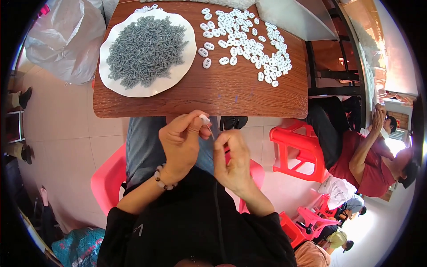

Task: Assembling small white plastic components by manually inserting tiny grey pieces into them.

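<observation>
My left hand (180, 140), with a beaded bracelet at its wrist, pinches a small white piece (204, 119) between thumb and fingertips. It is just in front of the table's near edge, above my lap. Close beside it on the right, the thumb and fingertips of my right hand (233, 160) are pressed together. A thin, pale strand or rod (211, 131) runs between the white piece and those fingertips; its kind is too small to make out. Many white oval pieces with two holes each (242, 42) lie loose on the table's right half.
A white wavy-rimmed plate (189, 66) piled with small grey ridged parts (147, 51) stands on the brown wooden table (200, 100). A white bag (71, 40) is at the far left. Red stools (302, 153) and seated people (369, 164) are at the right.
</observation>
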The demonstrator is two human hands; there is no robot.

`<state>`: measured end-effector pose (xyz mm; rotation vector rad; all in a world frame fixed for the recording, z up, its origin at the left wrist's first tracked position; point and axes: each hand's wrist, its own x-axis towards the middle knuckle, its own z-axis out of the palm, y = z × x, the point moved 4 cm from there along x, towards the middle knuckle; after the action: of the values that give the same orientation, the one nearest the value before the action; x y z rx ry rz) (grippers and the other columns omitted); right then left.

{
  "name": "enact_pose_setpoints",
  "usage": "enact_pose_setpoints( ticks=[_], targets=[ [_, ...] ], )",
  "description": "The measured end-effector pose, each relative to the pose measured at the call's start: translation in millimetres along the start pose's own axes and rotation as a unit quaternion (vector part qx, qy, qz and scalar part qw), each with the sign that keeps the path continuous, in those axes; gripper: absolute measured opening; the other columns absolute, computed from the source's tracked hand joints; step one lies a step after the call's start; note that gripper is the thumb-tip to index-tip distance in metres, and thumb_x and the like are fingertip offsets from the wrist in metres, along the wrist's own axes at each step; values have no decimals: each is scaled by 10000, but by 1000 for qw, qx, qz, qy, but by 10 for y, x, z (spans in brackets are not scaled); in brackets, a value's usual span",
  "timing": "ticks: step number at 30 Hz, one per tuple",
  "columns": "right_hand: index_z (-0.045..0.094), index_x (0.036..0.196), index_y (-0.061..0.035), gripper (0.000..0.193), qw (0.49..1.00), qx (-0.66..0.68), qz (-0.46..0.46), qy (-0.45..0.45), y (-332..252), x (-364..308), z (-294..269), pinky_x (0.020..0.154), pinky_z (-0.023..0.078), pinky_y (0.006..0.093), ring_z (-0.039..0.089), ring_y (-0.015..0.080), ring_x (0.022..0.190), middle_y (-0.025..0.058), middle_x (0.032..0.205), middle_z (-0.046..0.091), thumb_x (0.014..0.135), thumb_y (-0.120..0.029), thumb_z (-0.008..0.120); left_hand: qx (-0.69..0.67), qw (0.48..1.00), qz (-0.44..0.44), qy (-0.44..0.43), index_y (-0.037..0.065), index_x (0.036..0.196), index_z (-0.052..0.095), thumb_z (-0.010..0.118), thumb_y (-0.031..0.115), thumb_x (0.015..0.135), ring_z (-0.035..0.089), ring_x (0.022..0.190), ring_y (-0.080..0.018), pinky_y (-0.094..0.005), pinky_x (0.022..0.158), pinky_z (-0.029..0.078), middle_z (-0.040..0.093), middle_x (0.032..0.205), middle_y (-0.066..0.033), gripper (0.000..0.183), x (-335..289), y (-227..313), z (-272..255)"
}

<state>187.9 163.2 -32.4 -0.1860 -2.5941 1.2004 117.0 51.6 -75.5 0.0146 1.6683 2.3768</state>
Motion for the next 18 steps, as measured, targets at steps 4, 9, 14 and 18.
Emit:
enact_pose_setpoints(
  ticks=[4,9,14,18],
  targets=[
    [535,905,-9,30,991,102,86,-22,166,-42,35,666,452,245,548,113,746,55,847,589,926,-9,557,-20,998,2,-52,-57,1023,661,591,151,959,595,656,-90,-227,609,495,671,820,-81,229,-150,-49,70],
    [540,950,-20,71,972,171,152,-44,260,-21,-32,697,434,195,519,43,782,-2,864,574,962,-84,567,-101,987,-121,-35,-34,1031,667,596,172,956,605,661,-95,-239,605,496,677,836,-79,231,-101,-169,63],
    [546,962,-23,61,948,258,182,-42,300,25,35,700,431,192,517,41,778,-7,867,574,958,-79,572,-194,962,-187,-39,-33,1043,659,607,177,948,606,672,-101,-239,618,492,683,838,-73,236,-90,-324,37],
    [562,962,-20,57,973,178,147,-25,313,73,-13,679,431,199,516,42,766,-2,870,576,946,-71,583,-182,964,-186,-50,-39,1051,655,605,177,949,602,679,-101,-233,632,487,683,840,-72,244,-76,-316,46]
  ],
)
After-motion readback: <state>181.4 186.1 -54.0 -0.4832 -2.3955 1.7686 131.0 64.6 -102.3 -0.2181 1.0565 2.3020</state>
